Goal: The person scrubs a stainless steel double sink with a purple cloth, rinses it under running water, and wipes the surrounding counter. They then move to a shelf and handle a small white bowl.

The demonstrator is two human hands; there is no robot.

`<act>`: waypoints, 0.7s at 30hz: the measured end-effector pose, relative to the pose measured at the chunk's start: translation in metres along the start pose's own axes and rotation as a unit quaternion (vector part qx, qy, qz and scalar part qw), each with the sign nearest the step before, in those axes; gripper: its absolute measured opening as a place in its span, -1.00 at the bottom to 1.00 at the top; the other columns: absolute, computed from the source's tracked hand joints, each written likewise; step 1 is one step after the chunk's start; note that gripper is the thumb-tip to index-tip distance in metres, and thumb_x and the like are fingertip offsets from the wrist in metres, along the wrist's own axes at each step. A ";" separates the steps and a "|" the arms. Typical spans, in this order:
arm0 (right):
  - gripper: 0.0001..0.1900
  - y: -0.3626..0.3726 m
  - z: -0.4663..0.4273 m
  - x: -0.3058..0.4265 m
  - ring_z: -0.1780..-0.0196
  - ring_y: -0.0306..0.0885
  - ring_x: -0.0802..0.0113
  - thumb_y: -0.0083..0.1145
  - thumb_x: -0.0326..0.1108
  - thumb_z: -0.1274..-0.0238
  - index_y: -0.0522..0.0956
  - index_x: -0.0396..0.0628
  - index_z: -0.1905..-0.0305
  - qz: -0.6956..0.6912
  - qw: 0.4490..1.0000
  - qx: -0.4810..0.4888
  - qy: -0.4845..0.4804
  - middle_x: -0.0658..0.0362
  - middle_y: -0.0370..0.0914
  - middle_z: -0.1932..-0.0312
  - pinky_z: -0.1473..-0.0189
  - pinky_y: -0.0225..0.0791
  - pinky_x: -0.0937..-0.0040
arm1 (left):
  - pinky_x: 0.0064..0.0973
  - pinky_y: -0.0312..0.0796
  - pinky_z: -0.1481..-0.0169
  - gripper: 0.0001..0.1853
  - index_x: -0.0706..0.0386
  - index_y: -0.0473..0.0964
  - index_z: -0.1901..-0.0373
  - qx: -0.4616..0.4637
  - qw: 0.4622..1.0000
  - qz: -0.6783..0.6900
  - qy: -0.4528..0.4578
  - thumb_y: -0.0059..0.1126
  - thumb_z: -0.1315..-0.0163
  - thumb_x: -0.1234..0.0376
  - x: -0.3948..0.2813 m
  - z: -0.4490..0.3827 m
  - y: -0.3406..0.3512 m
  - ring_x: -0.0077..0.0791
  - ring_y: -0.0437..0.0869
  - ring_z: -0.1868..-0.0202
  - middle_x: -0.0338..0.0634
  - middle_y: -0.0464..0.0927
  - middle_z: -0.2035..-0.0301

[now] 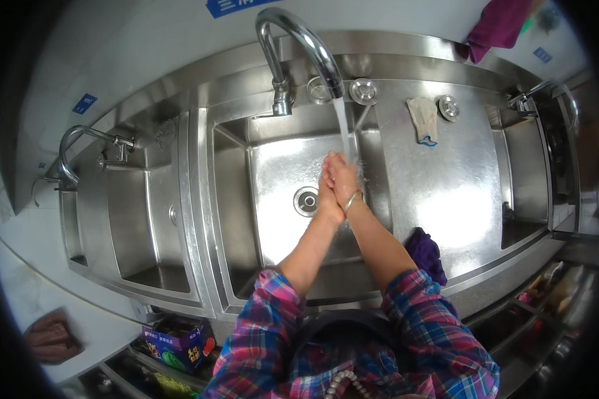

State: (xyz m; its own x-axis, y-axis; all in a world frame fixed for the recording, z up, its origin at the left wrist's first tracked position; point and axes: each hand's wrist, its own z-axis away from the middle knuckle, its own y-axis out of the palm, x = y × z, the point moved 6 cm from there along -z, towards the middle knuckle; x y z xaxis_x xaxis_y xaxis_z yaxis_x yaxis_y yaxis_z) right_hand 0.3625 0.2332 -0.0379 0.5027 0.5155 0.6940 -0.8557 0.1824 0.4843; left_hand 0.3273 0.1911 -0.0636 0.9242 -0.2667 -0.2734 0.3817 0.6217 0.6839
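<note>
My left hand [329,192] and my right hand [343,177] are pressed together, palm to palm, under a stream of running water [343,119]. The water falls from the curved chrome faucet [324,60] and strikes near the fingertips. Any object between the palms is hidden. A light-coloured bracelet [352,200] circles my right wrist. Both hands are above the stainless steel sink basin [279,164], to the right of its round drain [307,201]. My plaid sleeves are pushed up to the forearms.
Metal drain strainers [364,91] and a pale cloth glove [423,119] lie behind and right. On the steel counter [429,184], a purple cloth [427,255] rests beside my right forearm. Another basin [130,214] is at left. Below left stands a printed cardboard box [177,346].
</note>
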 end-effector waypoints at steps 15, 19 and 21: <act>-0.25 -0.014 0.022 -0.016 -0.12 0.47 0.09 0.33 -0.27 -0.08 0.19 -0.30 -0.32 0.126 0.984 -0.045 -0.114 -0.09 0.46 -0.07 -0.15 0.35 0.30 | -0.39 0.44 0.14 -0.83 0.26 0.51 0.20 0.063 0.648 -0.702 0.288 -0.03 -0.22 0.45 -0.033 -0.001 0.036 -0.25 0.58 0.31 -0.05 0.57 0.36; -0.54 -0.056 -0.047 -0.034 0.08 0.59 0.17 0.25 -0.44 -0.15 0.39 -0.27 -0.14 -0.040 0.984 0.076 0.154 -0.03 0.56 0.14 0.07 0.51 0.30 | -0.21 0.41 -0.04 -0.75 0.36 0.51 0.17 0.161 0.198 -0.846 0.469 -0.05 -0.13 0.51 0.004 0.021 0.026 0.02 0.58 0.14 0.16 0.55 0.19; -0.60 -0.084 -0.049 -0.034 0.02 0.58 0.21 0.23 -0.28 -0.24 0.46 -0.25 -0.09 -0.018 0.992 0.035 0.123 -0.07 0.57 0.04 -0.01 0.49 0.30 | -0.27 0.33 -0.20 -0.75 0.34 0.48 0.13 0.117 0.564 -0.811 0.106 0.02 -0.18 0.41 0.016 0.014 0.027 -0.02 0.47 -0.12 0.08 0.57 0.10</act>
State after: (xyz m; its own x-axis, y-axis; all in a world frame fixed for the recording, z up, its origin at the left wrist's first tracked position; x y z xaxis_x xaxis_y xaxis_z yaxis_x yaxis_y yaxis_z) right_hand 0.4110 0.2415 -0.1287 0.4807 0.6998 0.5284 -0.8224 0.1507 0.5486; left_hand 0.3523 0.1927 -0.0400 -0.6470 -0.2360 -0.7250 0.7380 -0.4329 -0.5177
